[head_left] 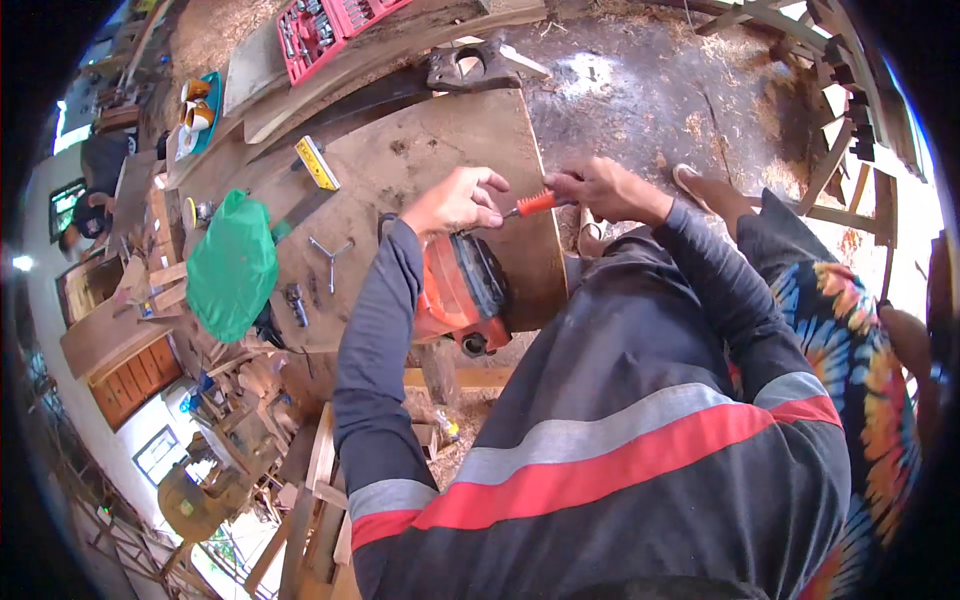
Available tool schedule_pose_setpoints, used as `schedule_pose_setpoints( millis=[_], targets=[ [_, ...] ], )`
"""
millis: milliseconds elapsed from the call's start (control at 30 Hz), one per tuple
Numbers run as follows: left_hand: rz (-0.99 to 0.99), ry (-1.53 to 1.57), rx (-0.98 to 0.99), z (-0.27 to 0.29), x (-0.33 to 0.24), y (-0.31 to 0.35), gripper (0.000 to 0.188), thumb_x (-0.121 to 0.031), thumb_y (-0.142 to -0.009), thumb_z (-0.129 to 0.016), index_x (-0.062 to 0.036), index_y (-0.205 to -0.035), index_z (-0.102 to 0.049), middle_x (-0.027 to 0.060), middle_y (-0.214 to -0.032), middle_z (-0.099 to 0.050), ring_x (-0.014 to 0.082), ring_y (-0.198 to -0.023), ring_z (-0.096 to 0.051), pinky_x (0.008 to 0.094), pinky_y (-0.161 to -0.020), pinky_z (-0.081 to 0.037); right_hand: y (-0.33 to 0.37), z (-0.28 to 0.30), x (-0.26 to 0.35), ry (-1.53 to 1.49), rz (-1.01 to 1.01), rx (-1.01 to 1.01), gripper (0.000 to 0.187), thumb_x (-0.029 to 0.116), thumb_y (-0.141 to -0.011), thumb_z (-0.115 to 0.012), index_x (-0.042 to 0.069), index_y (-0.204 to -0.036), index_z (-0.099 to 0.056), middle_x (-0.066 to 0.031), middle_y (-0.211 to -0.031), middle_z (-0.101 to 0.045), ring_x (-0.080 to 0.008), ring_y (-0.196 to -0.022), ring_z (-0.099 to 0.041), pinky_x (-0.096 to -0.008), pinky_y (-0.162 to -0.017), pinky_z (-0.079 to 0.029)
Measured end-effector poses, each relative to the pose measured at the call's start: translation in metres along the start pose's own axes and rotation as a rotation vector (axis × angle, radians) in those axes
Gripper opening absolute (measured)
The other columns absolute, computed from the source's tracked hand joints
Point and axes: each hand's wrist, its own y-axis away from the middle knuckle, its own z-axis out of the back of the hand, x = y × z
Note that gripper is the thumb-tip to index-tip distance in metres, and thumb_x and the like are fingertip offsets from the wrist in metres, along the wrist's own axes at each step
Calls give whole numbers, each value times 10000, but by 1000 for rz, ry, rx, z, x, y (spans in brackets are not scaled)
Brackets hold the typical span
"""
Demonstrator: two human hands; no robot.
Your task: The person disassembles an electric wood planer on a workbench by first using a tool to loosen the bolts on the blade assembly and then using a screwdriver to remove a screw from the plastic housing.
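Observation:
My right hand (612,190) is closed round the orange handle of a screwdriver (537,204), whose tip points left. At that tip my left hand (455,203) has its fingers curled, the index finger a little apart. Anything small between those fingertips is too small to make out. Below my left hand, an orange-red power tool with black parts (450,290) rests on the wooden board (440,130), close to its near edge. My left forearm hides part of it. On the board to the left are a three-armed metal wrench (331,260) and a small dark tool (297,304).
A green bag (232,268) sits at the board's left, with a yellow-faced block (318,163) farther back. Beyond lies a red socket set case (325,30); a blue tray (200,115) holds cups. Another person in a colourful patterned garment (840,340) is close at my right.

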Motion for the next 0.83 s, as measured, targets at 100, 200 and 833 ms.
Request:
schedule_pose_setpoints(
  millis=[100,200,833],
  targets=[
    [10,-18,-61,-4,-7,4,538,-28,-813,-751,42,-1307,-550,115,-946,-730,171,-852,-685,306,-752,-532,1,-1,1,46,-21,34,459,379,-911,-703,20,-1183,-621,-179,-989,-649,-274,-932,-636,-398,-818,-501],
    [-32,-293,-153,-3,6,10,494,-26,-786,-754,39,-1253,-606,129,-948,-737,190,-868,-696,324,-771,-538,-3,-7,-12,-5,145,-119,443,374,-911,-708,18,-1159,-622,-163,-975,-657,-267,-916,-640,-393,-800,-503],
    [-150,-536,-529,-1,22,15,282,-65,-788,-738,-23,-1066,-715,157,-818,-728,263,-780,-712,369,-753,-544,30,-17,-41,-144,32,-92,426,388,-924,-696,61,-1184,-611,-128,-1015,-648,-248,-975,-619,-384,-876,-483]
  ],
)
